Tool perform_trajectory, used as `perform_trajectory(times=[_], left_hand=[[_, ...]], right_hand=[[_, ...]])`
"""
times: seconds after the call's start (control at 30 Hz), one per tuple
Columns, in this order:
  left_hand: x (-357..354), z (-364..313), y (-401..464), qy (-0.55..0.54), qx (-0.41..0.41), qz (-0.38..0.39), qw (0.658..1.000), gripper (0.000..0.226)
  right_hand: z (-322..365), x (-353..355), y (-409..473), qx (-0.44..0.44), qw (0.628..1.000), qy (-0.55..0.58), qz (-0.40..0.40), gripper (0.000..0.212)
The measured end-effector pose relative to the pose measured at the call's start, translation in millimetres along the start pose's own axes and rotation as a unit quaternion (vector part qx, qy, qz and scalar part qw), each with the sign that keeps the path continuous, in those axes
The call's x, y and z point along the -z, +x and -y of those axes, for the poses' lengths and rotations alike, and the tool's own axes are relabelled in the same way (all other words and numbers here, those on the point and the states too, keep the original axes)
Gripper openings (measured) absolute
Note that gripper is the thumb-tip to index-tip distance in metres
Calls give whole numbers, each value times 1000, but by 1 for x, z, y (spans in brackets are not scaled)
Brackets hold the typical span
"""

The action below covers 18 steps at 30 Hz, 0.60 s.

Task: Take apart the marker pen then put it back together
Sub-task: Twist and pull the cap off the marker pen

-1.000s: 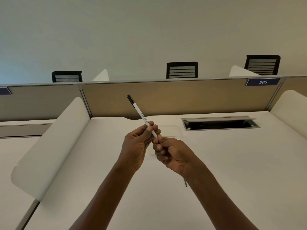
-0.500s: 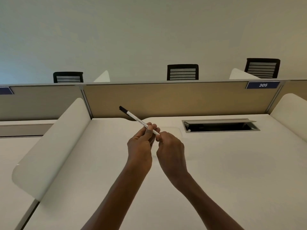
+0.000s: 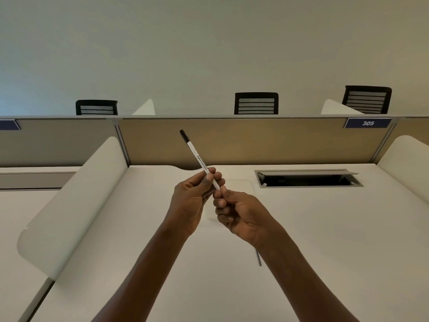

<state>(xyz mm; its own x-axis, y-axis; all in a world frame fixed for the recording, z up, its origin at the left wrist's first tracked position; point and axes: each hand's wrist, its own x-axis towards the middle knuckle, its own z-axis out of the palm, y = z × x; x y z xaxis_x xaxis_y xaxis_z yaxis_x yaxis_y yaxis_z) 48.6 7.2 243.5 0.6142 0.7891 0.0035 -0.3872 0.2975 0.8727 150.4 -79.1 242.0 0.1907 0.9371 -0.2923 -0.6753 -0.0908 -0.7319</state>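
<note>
A slim white marker pen (image 3: pixel 197 156) with a black end (image 3: pixel 184 135) points up and to the left above the desk. My left hand (image 3: pixel 192 201) pinches its barrel between thumb and fingers. My right hand (image 3: pixel 241 213) closes its fingertips on the pen's lower end, which is hidden inside the grip. A thin dark rod (image 3: pixel 258 257) lies on the desk and pokes out from under my right wrist.
The white desk (image 3: pixel 336 240) has an open cable hatch (image 3: pixel 306 180) at the back right. Curved white dividers (image 3: pixel 69 205) stand on both sides, a tan partition (image 3: pixel 255 142) runs behind, and black chairs (image 3: pixel 256 103) show beyond it.
The pen has swung from a flatter tilt back to a steeper one. My right hand has rolled and dropped slightly, and the thin rod under its wrist shows again.
</note>
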Motion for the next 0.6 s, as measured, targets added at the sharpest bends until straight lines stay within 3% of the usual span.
perform_trajectory(times=[0.07,0.13,0.17,0.2,0.3,0.37,0.43,0.47,0.5,0.53,0.6], left_hand=[[-3,6,-3,14,-17,-42,999,16],[-7,11,-5,21,-29,-82,996,15],[-10,12,-6,17,-31,-100,994,14],[-14,13,-7,5,-29,-117,993,13],[-22,13,-7,-40,-7,-159,986,12],[-24,12,-6,-63,11,-177,982,10],[-23,11,-5,-69,19,-179,981,10],[-21,10,-5,-66,22,-172,983,11],[-19,9,-4,-62,23,-161,985,13],[-17,7,-3,-56,22,-148,987,14],[-10,4,-1,-36,11,-116,993,16]], right_hand=[[-4,-2,3,45,994,-84,-59,36],[-9,-5,5,114,959,-228,-127,37],[-12,-7,5,167,916,-323,-168,35],[-15,-7,7,235,850,-423,-210,31],[-26,-5,15,416,595,-622,-293,18],[-31,-3,18,458,497,-673,-302,12],[-34,0,20,474,451,-694,-301,10],[-34,0,21,470,461,-691,-299,10],[-32,0,21,452,497,-679,-296,13],[-30,-1,21,420,556,-658,-285,18],[-20,-3,20,298,767,-530,-206,30]])
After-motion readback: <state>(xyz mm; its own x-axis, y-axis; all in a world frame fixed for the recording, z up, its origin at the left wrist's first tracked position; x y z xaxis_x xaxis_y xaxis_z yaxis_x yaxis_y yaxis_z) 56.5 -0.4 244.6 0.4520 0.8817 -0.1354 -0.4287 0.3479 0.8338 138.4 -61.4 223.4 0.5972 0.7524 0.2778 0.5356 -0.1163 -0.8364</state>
